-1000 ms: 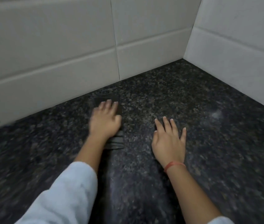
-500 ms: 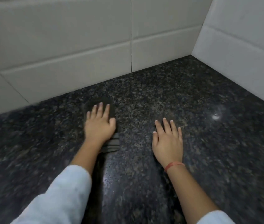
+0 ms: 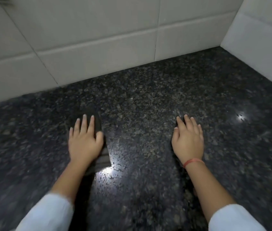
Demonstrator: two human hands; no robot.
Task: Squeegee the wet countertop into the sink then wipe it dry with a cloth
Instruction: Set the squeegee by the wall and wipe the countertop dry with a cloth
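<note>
My left hand (image 3: pixel 85 142) lies flat on a dark cloth (image 3: pixel 97 121) and presses it onto the black speckled granite countertop (image 3: pixel 148 97). The cloth shows past the fingertips, and a striped end (image 3: pixel 105 160) sticks out by the wrist. My right hand (image 3: pixel 189 142) rests flat on the bare countertop to the right, fingers together, holding nothing; a red thread (image 3: pixel 193 162) circles its wrist. No squeegee or sink is in view.
A white tiled wall (image 3: pixel 98 39) runs along the back of the counter and meets a second tiled wall (image 3: pixel 265 39) in the far right corner. A bright light reflection (image 3: pixel 108 170) shines on the glossy stone between my arms.
My left hand has slid the cloth to the left and toward me, widening the gap to my right hand. The view has shifted left. My right hand has stayed on the counter.
</note>
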